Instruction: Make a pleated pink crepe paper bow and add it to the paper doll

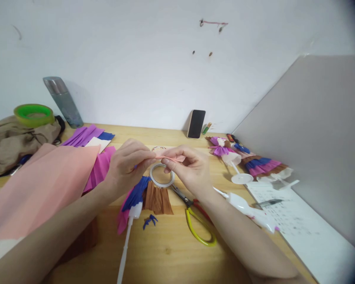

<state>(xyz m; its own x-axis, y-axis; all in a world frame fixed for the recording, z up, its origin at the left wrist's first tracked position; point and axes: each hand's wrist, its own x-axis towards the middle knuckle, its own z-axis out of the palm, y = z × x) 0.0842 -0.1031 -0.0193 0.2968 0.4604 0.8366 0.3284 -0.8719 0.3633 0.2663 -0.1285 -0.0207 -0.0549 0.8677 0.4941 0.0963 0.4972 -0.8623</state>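
Note:
Between my two hands a small strip of pink crepe paper is held above the table. My left hand pinches its left end, and my right hand pinches the right part between thumb and fingers. Below them lies a white ring-shaped roll of tape. Nearby rest a pleated brown crepe paper piece, a blue crepe paper piece on a white plastic stem, and a small blue bow. Scissors with yellow and red handles lie beneath my right forearm.
Large pink crepe paper spreads at left, near purple sheets, a green tape roll and a bottle. A phone leans on the wall. At right are a paper-dressed stand, a glue bottle and a written sheet.

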